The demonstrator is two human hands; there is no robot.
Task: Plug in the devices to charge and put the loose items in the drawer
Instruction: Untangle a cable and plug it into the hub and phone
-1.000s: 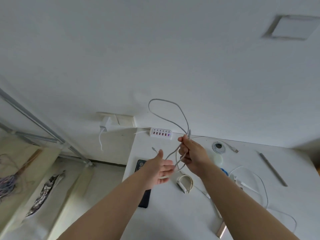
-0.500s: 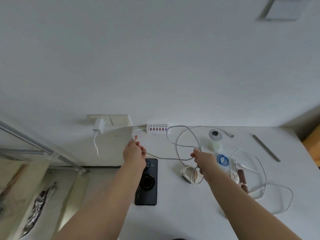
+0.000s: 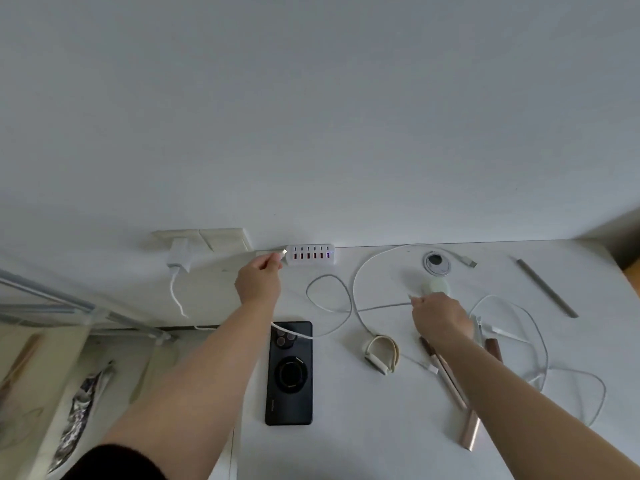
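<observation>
Head view: plug reaches the hub

Head camera shows the left hand point(image 3: 259, 284) now up at the tabletop's back edge, pinching a plug point(image 3: 283, 252) just beside the left end of the hub point(image 3: 310, 254); half a second ago it was lower, above the phone point(image 3: 289, 373). The right hand point(image 3: 440, 318) has shifted rightward and pinches the cable point(image 3: 329, 308) farther along, near the pale green disc point(image 3: 435, 286). The cable trails from the left hand across the phone's top and loops over the tabletop's middle. That likely means the plug is about to go into a port, with the phone end yet to be connected.

Hard to tell: whether the plug touches the hub, and which port it lines up with. The right hand's fingertips are hidden behind its back, so its grip is a judgement. A watch point(image 3: 381, 355) lies at the middle, uncharged. No drawer is in view. A second cable point(image 3: 540, 341) and a bronze stick point(image 3: 469, 431) lie by the right edge, partly covered by the forearm.
</observation>
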